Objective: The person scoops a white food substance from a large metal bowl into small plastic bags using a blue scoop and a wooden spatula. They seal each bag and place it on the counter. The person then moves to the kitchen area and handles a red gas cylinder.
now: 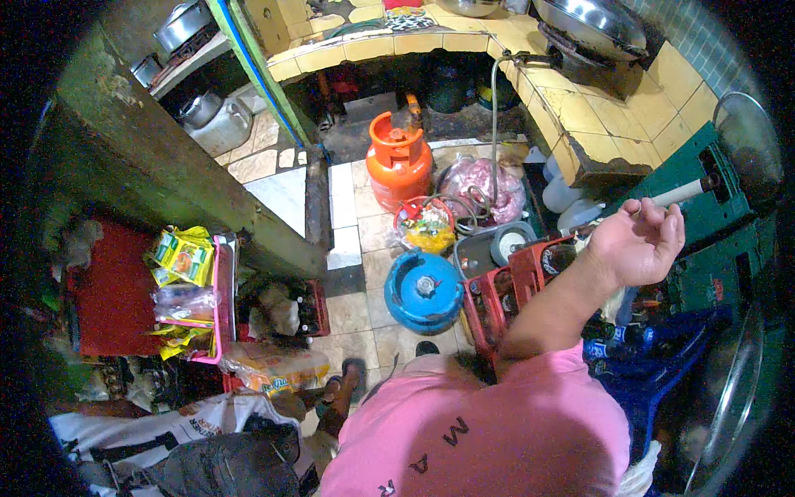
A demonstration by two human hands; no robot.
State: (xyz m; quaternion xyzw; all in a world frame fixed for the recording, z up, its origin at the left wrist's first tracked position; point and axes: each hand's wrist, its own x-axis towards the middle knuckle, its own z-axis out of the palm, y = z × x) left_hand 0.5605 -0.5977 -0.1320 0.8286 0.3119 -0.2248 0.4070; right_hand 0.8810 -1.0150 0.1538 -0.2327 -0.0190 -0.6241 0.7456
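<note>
My right hand (636, 242) is raised at the right, palm showing and fingers loosely curled, with nothing visible in the palm. Behind its fingertips lies a white cylinder with a dark end (681, 192); whether they touch I cannot tell. Below my forearm is a red bottle crate (505, 300) with dark bottles. My left hand is out of view. Ahead on the tiled floor stand a blue gas cylinder (424, 291) and, farther off, an orange gas cylinder (399, 170). Between them sits a small basket of mixed packets (429, 225), beside a plastic bag with pinkish contents (497, 192).
A yellow-tiled counter (538, 124) curves round the back, carrying a large metal pan (592, 29). At left, a pink-rimmed basket (220, 302) holds yellow packets. Another person's clothing (224, 455) shows at lower left. Green crates (687, 224) and a blue chair (662, 364) are at right.
</note>
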